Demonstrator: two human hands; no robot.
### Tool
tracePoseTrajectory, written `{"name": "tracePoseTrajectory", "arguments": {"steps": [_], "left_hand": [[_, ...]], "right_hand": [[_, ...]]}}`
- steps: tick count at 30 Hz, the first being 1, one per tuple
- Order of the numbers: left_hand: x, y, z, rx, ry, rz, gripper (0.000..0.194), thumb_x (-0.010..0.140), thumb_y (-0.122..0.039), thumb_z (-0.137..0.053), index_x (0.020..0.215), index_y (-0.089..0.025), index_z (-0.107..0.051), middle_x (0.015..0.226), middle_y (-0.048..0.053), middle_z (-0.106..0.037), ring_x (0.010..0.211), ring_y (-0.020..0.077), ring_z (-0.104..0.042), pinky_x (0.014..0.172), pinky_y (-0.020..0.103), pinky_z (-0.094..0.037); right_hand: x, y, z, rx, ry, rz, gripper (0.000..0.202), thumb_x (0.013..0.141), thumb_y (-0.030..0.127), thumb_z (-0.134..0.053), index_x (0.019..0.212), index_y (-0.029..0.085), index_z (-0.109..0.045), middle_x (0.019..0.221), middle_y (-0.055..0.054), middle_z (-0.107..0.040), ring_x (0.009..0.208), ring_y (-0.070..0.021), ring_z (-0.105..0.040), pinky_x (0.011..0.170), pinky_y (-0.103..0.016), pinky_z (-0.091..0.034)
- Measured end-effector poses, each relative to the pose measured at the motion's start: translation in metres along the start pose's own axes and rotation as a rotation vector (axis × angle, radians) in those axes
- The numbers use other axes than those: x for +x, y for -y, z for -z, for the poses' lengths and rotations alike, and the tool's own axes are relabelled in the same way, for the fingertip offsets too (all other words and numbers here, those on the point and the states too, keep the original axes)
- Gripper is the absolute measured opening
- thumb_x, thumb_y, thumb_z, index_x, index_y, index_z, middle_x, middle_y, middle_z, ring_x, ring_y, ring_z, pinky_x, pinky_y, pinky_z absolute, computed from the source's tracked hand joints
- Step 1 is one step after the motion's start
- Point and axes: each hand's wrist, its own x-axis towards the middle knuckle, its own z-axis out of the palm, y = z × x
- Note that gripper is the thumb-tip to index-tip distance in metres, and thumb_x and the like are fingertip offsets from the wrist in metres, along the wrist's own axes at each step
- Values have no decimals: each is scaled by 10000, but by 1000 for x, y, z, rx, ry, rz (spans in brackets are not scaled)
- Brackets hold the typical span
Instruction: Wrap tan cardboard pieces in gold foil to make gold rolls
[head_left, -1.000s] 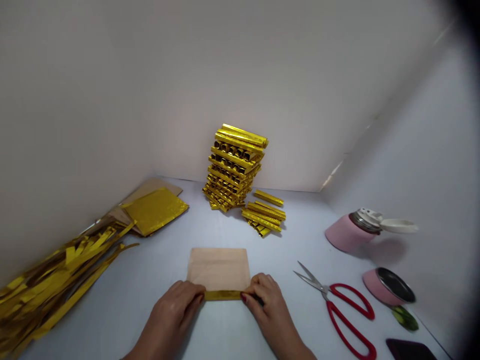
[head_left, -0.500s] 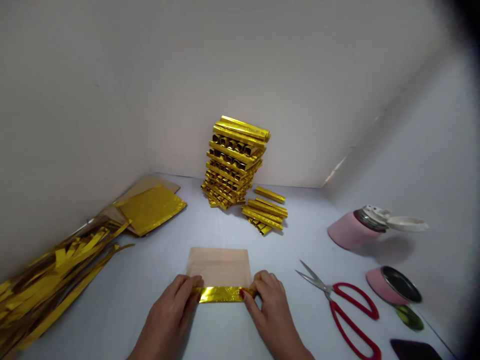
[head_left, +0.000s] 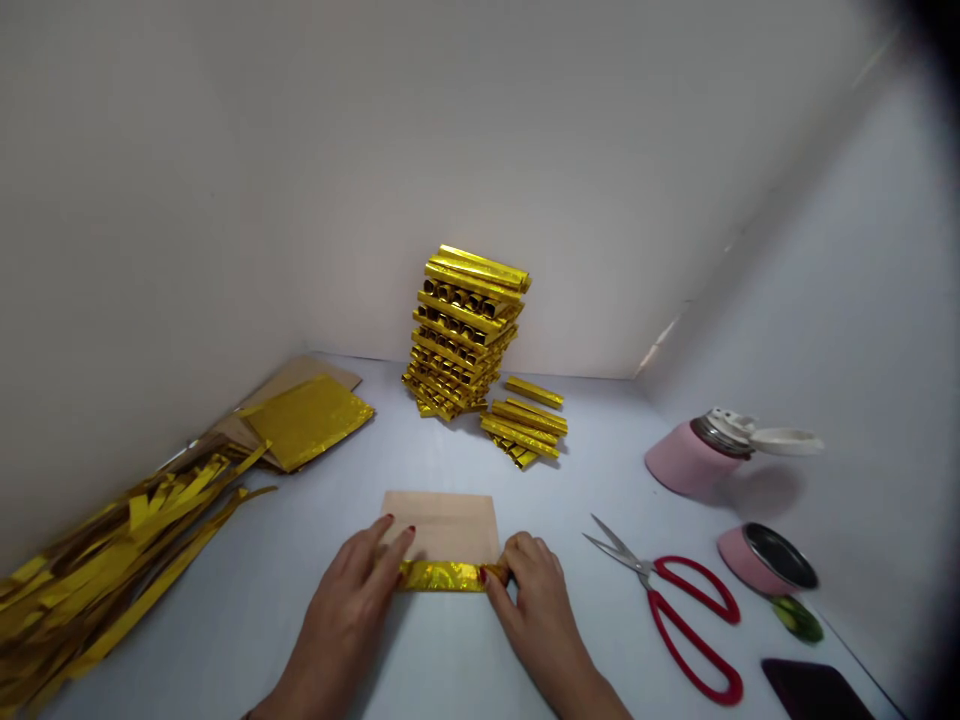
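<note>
The right hand (head_left: 534, 595) pinches, the left hand (head_left: 351, 598) spreads loosely, grip unclear, at opposite ends of the crosswise gold paper fold (head_left: 442, 577).

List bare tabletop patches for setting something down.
Free: between left hand and gold strips; between red-handled scissors and the small gold tube pile. Crowded: right, around pink cup and dark flat object; far left, under strips and gold sheets.

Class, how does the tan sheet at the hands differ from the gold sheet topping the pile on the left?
The tan sheet shows mainly its dull side; the gold sheet shows a shiny face. The tan sheet has its near edge turned into a gold band; the gold sheet looks unfolded. Both show gold.
</note>
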Motion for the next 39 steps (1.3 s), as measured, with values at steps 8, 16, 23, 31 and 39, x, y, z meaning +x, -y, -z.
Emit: {"name": "tracePoseTrajectory", "arguments": {"steps": [8, 16, 23, 31, 39], "left_hand": [[-7, -22, -2, -8, 345, -378, 634, 912, -348, -532, 1456, -181, -253, 1414, 90, -430, 1270, 277, -439, 976, 441, -455], [-18, -19, -6, 28, 249, -307, 595, 906, -312, -539, 1435, -160, -312, 1414, 134, -425, 1270, 271, -438, 988, 385, -454], [-19, -21, -7, 62, 244, -316, 582, 896, -330, -547, 1412, -145, -350, 1405, 133, -439, 1280, 293, -419, 976, 411, -465], [-17, -21, -5, 23, 275, -273, 582, 886, -309, -561, 1414, -181, -353, 1410, 102, -445, 1298, 329, -383, 985, 464, -452], [-15, -14, -1, -62, 303, -322, 729, 886, -404, -565, 1477, -193, -193, 1432, 101, -406, 1310, 306, -371, 1016, 439, -418]], "right_hand": [[1, 0, -2, -45, -28, -15, 187, 808, 121, -556, 669, 198, -458, 757, -20, -505, 735, -199, -482, 669, -324, -344], [0, 0, 0, 17, -51, -31, 211, 821, 155, -580, 653, 191, -456, 727, -7, -508, 712, -185, -478, 658, -319, -340], [0, 0, -1, -1, -83, -48, 211, 803, 148, -591, 647, 193, -456, 721, -1, -517, 712, -183, -493, 657, -327, -370], [-11, 17, -2, -186, -226, 82, 191, 819, 122, -505, 982, 182, -585, 1076, -121, -616, 991, -275, -566, 809, -438, -471], [-32, 38, -26, -280, -39, 449, 446, 908, 272, -490, 1316, 93, -474, 1318, -123, -550, 1189, -242, -529, 934, -373, -486]]}}
